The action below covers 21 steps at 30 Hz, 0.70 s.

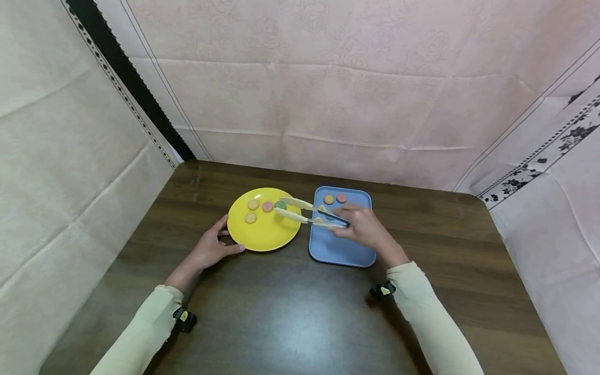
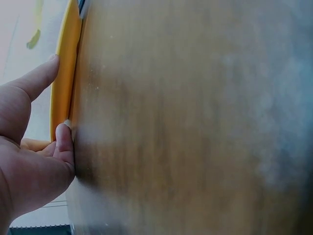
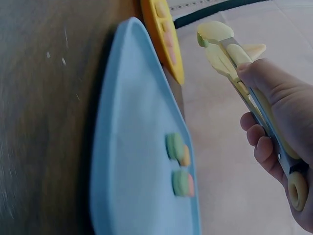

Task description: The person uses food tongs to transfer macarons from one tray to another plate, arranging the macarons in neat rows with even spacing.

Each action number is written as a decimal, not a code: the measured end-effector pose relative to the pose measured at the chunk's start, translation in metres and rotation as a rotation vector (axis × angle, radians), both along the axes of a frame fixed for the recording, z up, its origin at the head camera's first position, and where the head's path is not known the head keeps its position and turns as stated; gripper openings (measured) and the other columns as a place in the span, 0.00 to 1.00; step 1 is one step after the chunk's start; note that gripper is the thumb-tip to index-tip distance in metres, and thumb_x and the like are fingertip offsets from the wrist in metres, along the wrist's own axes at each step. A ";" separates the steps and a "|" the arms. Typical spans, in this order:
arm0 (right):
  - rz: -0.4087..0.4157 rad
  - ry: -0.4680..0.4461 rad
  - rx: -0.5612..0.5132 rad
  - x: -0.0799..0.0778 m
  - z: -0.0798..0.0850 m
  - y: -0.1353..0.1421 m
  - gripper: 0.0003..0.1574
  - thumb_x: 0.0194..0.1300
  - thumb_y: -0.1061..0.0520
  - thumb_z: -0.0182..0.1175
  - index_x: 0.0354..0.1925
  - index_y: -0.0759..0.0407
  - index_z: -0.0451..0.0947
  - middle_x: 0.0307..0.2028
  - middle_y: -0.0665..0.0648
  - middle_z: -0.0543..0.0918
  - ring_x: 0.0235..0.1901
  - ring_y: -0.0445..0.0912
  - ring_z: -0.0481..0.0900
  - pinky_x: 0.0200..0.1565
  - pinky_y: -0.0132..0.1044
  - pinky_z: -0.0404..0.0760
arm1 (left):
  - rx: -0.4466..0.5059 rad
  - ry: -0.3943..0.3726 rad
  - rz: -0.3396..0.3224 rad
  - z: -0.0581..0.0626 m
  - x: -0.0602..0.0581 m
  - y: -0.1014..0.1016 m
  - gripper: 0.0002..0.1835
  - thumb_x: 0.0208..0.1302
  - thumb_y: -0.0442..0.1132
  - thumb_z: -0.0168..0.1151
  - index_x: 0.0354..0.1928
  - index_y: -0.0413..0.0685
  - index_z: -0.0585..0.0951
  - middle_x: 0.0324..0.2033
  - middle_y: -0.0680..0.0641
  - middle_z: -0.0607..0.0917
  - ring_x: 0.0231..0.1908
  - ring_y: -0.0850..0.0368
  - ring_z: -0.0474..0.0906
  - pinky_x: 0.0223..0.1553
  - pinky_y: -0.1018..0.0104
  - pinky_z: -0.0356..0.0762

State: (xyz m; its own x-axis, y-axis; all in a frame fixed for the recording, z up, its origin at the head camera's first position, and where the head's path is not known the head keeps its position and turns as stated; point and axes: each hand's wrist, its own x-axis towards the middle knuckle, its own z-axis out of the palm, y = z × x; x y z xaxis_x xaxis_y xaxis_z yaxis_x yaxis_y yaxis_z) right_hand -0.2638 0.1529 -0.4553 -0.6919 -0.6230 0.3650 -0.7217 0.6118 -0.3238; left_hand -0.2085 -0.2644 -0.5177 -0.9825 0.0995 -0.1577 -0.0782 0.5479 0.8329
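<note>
My left hand [image 1: 213, 249] holds the yellow plate [image 1: 262, 237] by its left rim, thumb at the near edge and fingers at the side. My right hand [image 1: 361, 226] grips a pair of tongs [image 1: 309, 213] with cream-coloured tips. Between those tips, above the plate's right part, is a green macaron [image 1: 279, 204]; its edge shows in the right wrist view. Two pale yellow macarons [image 1: 250, 217] and a pink macaron [image 1: 267, 207] lie on the plate. Beneath the right hand is the blue tray [image 1: 335, 250], partly covered by hand and tongs.
At the tray's far end lie a yellow macaron [image 1: 329, 199] and a pink macaron [image 1: 341, 198], with two green macarons [image 3: 174, 146] beside them in the right wrist view. Everything stands on a dark wooden table [image 1: 262, 302]. Pale cloth [image 1: 328, 114] hangs behind and at both sides.
</note>
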 end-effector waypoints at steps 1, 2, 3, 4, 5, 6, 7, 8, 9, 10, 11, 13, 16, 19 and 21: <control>0.008 -0.005 0.002 -0.001 -0.002 -0.004 0.29 0.60 0.51 0.76 0.55 0.66 0.85 0.44 0.60 0.87 0.34 0.45 0.80 0.32 0.36 0.81 | 0.003 0.000 0.003 0.000 0.000 0.000 0.60 0.58 0.48 0.78 0.82 0.43 0.47 0.75 0.37 0.62 0.66 0.40 0.68 0.57 0.49 0.74; 0.015 -0.014 0.004 -0.001 -0.004 -0.007 0.28 0.60 0.51 0.75 0.55 0.66 0.85 0.44 0.60 0.87 0.34 0.46 0.80 0.32 0.36 0.81 | 0.003 0.000 0.001 0.000 0.000 0.000 0.60 0.59 0.48 0.78 0.82 0.42 0.47 0.75 0.37 0.62 0.66 0.40 0.68 0.57 0.49 0.74; 0.021 -0.020 0.006 -0.001 -0.006 -0.010 0.28 0.60 0.51 0.75 0.54 0.65 0.85 0.44 0.60 0.87 0.33 0.45 0.81 0.32 0.36 0.81 | 0.002 -0.002 0.003 0.000 0.000 0.000 0.60 0.59 0.48 0.78 0.82 0.42 0.47 0.75 0.37 0.62 0.66 0.40 0.68 0.57 0.49 0.74; 0.023 -0.029 0.010 -0.002 -0.007 -0.013 0.27 0.61 0.51 0.75 0.54 0.65 0.86 0.43 0.59 0.87 0.33 0.45 0.80 0.32 0.36 0.81 | 0.001 -0.003 0.002 0.001 0.000 0.000 0.60 0.59 0.49 0.78 0.82 0.42 0.46 0.75 0.37 0.62 0.66 0.40 0.68 0.57 0.50 0.74; 0.024 -0.035 0.015 -0.002 -0.009 -0.016 0.27 0.61 0.50 0.74 0.54 0.64 0.86 0.42 0.58 0.87 0.32 0.45 0.80 0.32 0.35 0.80 | 0.000 -0.006 0.001 0.001 0.000 0.000 0.60 0.59 0.49 0.77 0.82 0.41 0.46 0.75 0.36 0.62 0.66 0.40 0.68 0.57 0.50 0.75; 0.026 -0.041 0.019 -0.002 -0.010 -0.019 0.27 0.62 0.50 0.74 0.54 0.64 0.86 0.41 0.57 0.87 0.32 0.44 0.79 0.32 0.35 0.80 | -0.002 -0.009 0.002 0.001 0.000 0.000 0.61 0.59 0.49 0.77 0.82 0.41 0.46 0.75 0.36 0.62 0.66 0.40 0.68 0.57 0.50 0.74; 0.026 -0.048 0.023 -0.002 -0.011 -0.021 0.26 0.62 0.50 0.74 0.54 0.63 0.86 0.41 0.56 0.87 0.32 0.43 0.79 0.32 0.35 0.80 | -0.003 -0.013 0.002 0.002 0.000 0.000 0.61 0.59 0.49 0.77 0.82 0.41 0.46 0.75 0.36 0.62 0.66 0.40 0.68 0.57 0.50 0.74; 0.027 -0.052 0.029 -0.002 -0.013 -0.024 0.26 0.62 0.50 0.73 0.54 0.63 0.86 0.41 0.56 0.87 0.33 0.43 0.79 0.32 0.34 0.79 | -0.005 -0.016 0.002 0.002 0.000 0.000 0.61 0.59 0.50 0.77 0.82 0.41 0.45 0.75 0.36 0.62 0.66 0.40 0.68 0.57 0.50 0.74; 0.029 -0.057 0.031 -0.002 -0.013 -0.026 0.25 0.63 0.50 0.73 0.54 0.62 0.86 0.41 0.56 0.87 0.32 0.43 0.79 0.32 0.34 0.79 | -0.007 -0.019 0.004 0.003 0.000 0.000 0.61 0.59 0.50 0.77 0.82 0.41 0.45 0.75 0.36 0.61 0.66 0.40 0.68 0.57 0.50 0.74; 0.030 -0.063 0.034 -0.002 -0.014 -0.028 0.25 0.63 0.50 0.73 0.54 0.62 0.86 0.40 0.56 0.87 0.32 0.42 0.78 0.31 0.34 0.79 | -0.007 -0.022 0.004 0.003 0.000 0.000 0.61 0.59 0.50 0.77 0.82 0.42 0.45 0.75 0.36 0.61 0.66 0.40 0.67 0.58 0.50 0.74; 0.033 -0.067 0.039 -0.002 -0.015 -0.030 0.25 0.63 0.50 0.73 0.54 0.62 0.87 0.39 0.56 0.86 0.31 0.42 0.78 0.31 0.33 0.79 | -0.005 -0.024 0.007 0.003 0.000 0.000 0.61 0.59 0.50 0.77 0.82 0.42 0.45 0.75 0.36 0.61 0.66 0.40 0.67 0.58 0.49 0.74; 0.037 -0.078 0.042 -0.003 -0.017 -0.033 0.24 0.63 0.51 0.74 0.54 0.62 0.87 0.38 0.56 0.86 0.30 0.41 0.77 0.30 0.33 0.78 | -0.008 -0.026 0.007 0.003 0.000 0.000 0.61 0.59 0.50 0.77 0.82 0.42 0.46 0.75 0.36 0.61 0.66 0.40 0.68 0.57 0.50 0.74; 0.039 -0.095 0.047 -0.003 -0.019 -0.036 0.24 0.63 0.51 0.74 0.54 0.61 0.87 0.37 0.55 0.85 0.29 0.40 0.75 0.30 0.32 0.77 | -0.008 -0.027 0.009 0.002 0.000 0.000 0.61 0.59 0.50 0.78 0.82 0.42 0.46 0.75 0.37 0.62 0.66 0.41 0.68 0.57 0.50 0.75; 0.040 -0.105 0.047 -0.004 -0.021 -0.037 0.24 0.63 0.51 0.74 0.53 0.61 0.87 0.36 0.54 0.85 0.29 0.39 0.75 0.30 0.31 0.77 | -0.008 -0.028 0.011 0.001 0.000 0.000 0.61 0.58 0.50 0.78 0.82 0.43 0.47 0.75 0.38 0.62 0.66 0.41 0.68 0.57 0.51 0.75; 0.039 -0.109 0.049 -0.005 -0.022 -0.038 0.23 0.63 0.51 0.74 0.53 0.61 0.87 0.36 0.53 0.85 0.29 0.39 0.74 0.29 0.31 0.76 | -0.007 -0.028 0.013 0.001 0.000 0.000 0.61 0.58 0.50 0.78 0.82 0.43 0.47 0.75 0.38 0.62 0.66 0.41 0.68 0.57 0.51 0.75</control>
